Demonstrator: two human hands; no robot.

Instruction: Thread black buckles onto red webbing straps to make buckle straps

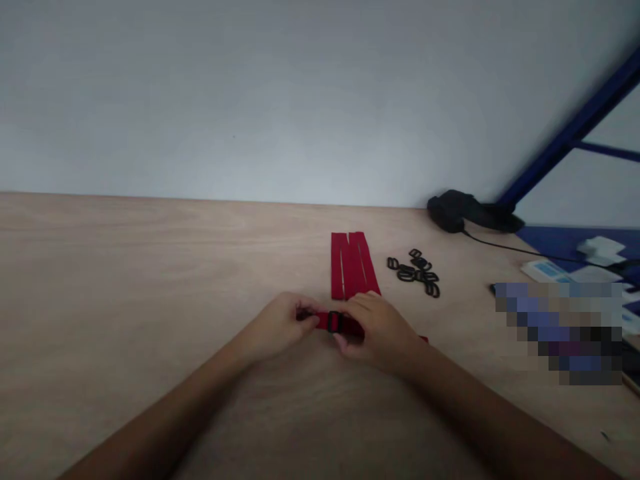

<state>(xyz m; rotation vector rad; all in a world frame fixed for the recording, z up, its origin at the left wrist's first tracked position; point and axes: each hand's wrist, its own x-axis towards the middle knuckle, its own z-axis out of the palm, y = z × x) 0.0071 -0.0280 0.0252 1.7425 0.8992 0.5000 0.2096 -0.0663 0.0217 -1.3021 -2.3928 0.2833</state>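
A red strap (325, 321) lies crosswise on the wooden table (125, 280), with a small black buckle (334, 322) threaded on it between my hands. My left hand (280, 327) is closed, pinching the strap's left end. My right hand (383, 330) is closed over the strap just right of the buckle; a bit of red shows past my wrist. Just behind my hands lie a few more red straps (353, 265), side by side and pointing away from me.
A heap of several black buckles (417, 272) lies right of the straps. A black device (457, 210) with a cable sits at the table's back right by the wall. Blue surface with white items (600, 250) and a blurred patch are at far right.
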